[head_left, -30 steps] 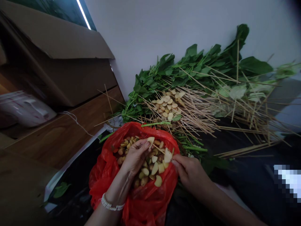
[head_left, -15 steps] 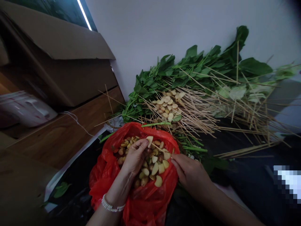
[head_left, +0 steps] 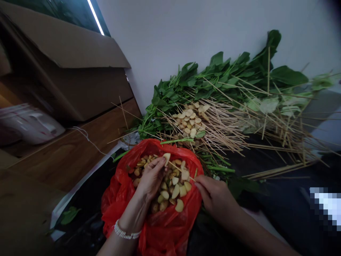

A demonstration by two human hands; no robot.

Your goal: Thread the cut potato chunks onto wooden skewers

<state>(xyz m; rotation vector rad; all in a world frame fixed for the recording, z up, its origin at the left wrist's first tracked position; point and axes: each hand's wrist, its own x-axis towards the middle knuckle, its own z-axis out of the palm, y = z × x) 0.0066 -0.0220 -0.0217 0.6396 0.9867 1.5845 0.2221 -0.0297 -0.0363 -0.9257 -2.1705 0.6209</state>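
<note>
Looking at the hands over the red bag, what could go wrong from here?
The skewer in the right hand points toward the left hand, so its tip could prick a finger.
The pale slice sits only in the left hand's fingertips and might slip into the red bag below.
The threaded piece may split or slide if the skewer is pushed hard.

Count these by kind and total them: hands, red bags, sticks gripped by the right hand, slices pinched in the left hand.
Hands: 2, the left hand and the right hand
Red bag: 1
Gripped stick: 1
Pinched slice: 1
Total: 5
</note>
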